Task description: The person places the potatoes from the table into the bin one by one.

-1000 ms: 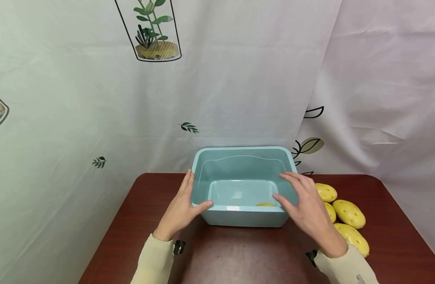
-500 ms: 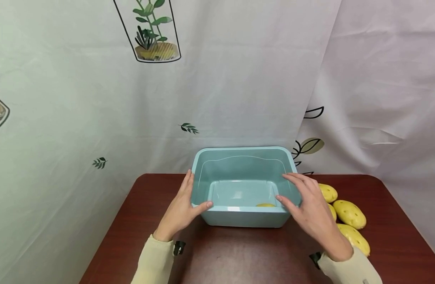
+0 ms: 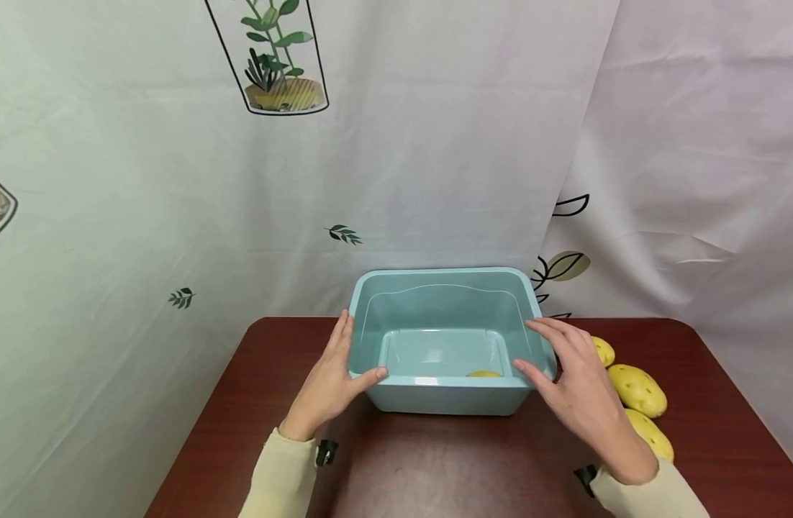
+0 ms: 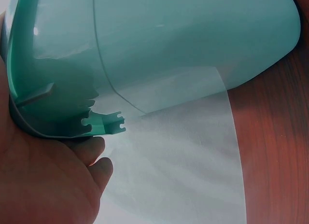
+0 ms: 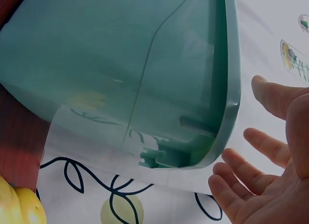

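Head view: a pale blue-green plastic tub stood right of centre in the lower half of the frame, upright on a dark red-brown table. The left hand lay against the tub's near left corner, its fingers extended together along the outside of the left wall and its thumb spread away over the front rim. Whether it pressed hard there, I could not tell. The right hand was at the opposite near corner, thumb and fingers wide apart and slightly bent, with nothing in its hold. From the right wrist, a gap showed between those fingertips and the tub's rim, the hand filling the lower right of that frame. From the left wrist, the rim met the left hand at the left edge, with two fingertips showing just below it.

Inside the tub, a bit of a yellow object showed above the front rim; the rim hid the rest. Yellow potatoes lay on the table at the lower right, partly covered by the right hand and forearm. Pale sleeves entered from the bottom edge. Behind everything, a whitish cloth filled the upper frame, printed with leaves and, at upper left, a potted plant.
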A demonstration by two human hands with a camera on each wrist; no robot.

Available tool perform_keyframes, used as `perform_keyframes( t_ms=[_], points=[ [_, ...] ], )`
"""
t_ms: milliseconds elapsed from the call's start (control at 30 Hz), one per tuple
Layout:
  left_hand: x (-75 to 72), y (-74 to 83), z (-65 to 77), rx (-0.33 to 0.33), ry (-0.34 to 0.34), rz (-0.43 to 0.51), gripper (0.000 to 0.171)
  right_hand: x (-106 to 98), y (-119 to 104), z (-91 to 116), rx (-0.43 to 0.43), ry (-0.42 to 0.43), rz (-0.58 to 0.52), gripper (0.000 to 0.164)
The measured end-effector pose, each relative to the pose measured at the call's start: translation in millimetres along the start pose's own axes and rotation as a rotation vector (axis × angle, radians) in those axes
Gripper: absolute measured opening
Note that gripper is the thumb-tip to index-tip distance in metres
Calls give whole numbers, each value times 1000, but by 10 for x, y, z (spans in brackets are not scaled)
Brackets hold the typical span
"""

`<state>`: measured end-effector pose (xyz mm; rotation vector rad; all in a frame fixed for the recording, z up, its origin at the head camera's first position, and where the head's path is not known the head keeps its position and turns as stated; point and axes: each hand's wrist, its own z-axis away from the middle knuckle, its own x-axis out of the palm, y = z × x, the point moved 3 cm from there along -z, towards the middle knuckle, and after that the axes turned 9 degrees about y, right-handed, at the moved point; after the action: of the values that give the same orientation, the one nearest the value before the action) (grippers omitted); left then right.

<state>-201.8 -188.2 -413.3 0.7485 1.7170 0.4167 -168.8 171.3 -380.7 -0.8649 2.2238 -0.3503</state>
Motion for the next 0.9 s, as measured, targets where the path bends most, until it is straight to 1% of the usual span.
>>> perform_keyframes(
  t_ms=[167,367,633,900],
  points=[
    [-8,3,3,-1,-2,-6,114,-30,11,22,-10,5,5,60],
    [-15,12,5,1,-4,-6,114,-78,29,60,-18,24,18,61],
    [-10,11,7,-1,-2,-5,112,-119,59,123,0,19,31,63],
    [-6,9,14,-1,-2,-1,111,-158,105,185,10,30,18,65]
  ],
)
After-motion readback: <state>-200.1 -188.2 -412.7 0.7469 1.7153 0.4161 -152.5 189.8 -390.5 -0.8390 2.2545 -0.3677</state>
